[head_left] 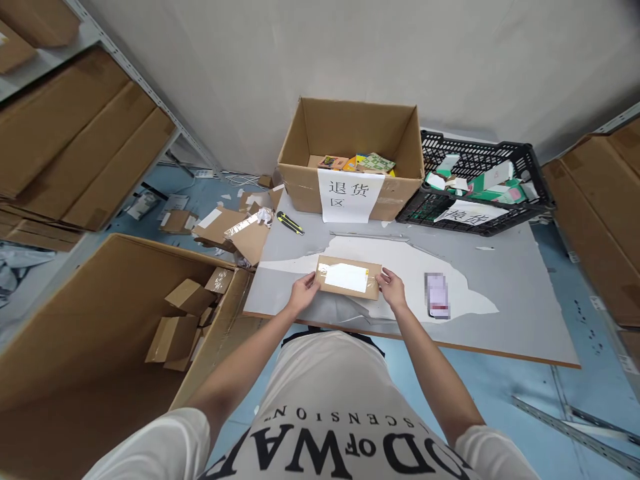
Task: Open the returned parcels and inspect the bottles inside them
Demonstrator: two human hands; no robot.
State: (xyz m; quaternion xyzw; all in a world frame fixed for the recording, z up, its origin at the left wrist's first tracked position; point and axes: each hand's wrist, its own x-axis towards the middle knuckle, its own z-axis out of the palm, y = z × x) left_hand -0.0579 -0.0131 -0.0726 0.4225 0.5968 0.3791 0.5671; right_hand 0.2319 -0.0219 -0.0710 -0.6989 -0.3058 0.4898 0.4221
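A small brown cardboard box [373, 288] with a white label and clear tape is held between my two hands over the table. My left hand [303, 292] grips its left end, fingers closed on the edge. At its right end, my right hand [391, 288] pinches the other edge. The label [347, 277] faces up. Right of my right hand lies a phone [437, 295], partly blurred. A yellow and black box cutter [290, 223] rests near the table's left edge.
A large open carton [300, 190] with colourful packets stands at the table's back, beside a black plastic crate [543, 180] of green and white boxes. Left of the table [525, 287] is a big carton [125, 267] holding several small boxes. Torn cardboard [220, 225] lies near the table's left side.
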